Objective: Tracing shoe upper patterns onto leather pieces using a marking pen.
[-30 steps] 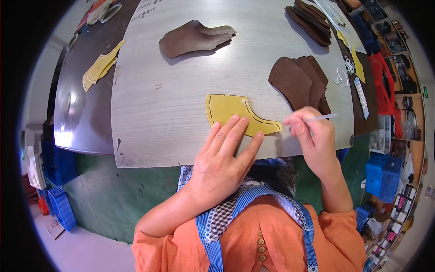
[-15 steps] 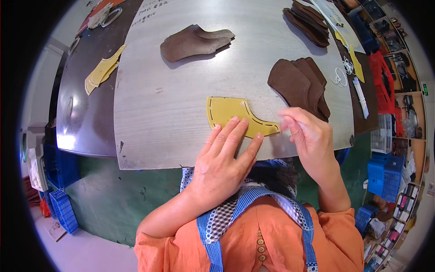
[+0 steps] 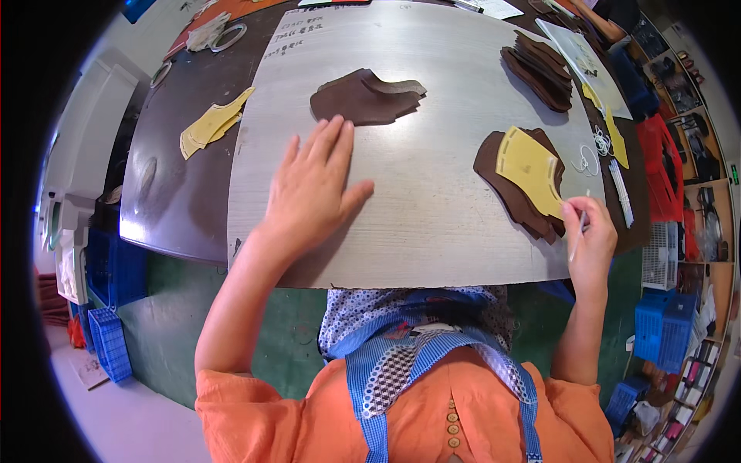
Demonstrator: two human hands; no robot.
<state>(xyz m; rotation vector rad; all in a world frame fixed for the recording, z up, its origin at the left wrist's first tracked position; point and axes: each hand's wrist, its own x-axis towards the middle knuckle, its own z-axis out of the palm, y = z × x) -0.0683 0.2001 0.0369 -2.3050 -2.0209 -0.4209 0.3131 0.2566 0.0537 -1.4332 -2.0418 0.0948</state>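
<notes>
Template (image 3: 528, 164) extends up-left from right hand (image 3: 593, 231) gripping its tip and pen (image 3: 576, 243); left hand (image 3: 310, 193) is outspread.

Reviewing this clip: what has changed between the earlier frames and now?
The left hand let go of the yellow template and moved forward and left to the left brown stack. The right hand, pen still in its grip, now pinches the template, shifted rightward over the near-right brown stack. The far-right brown stack stayed put.

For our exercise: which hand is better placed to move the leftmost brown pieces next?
Probably the left hand: it is at those brown pieces, while the right hand holds a pale stick at the slotted yellow piece.
</notes>
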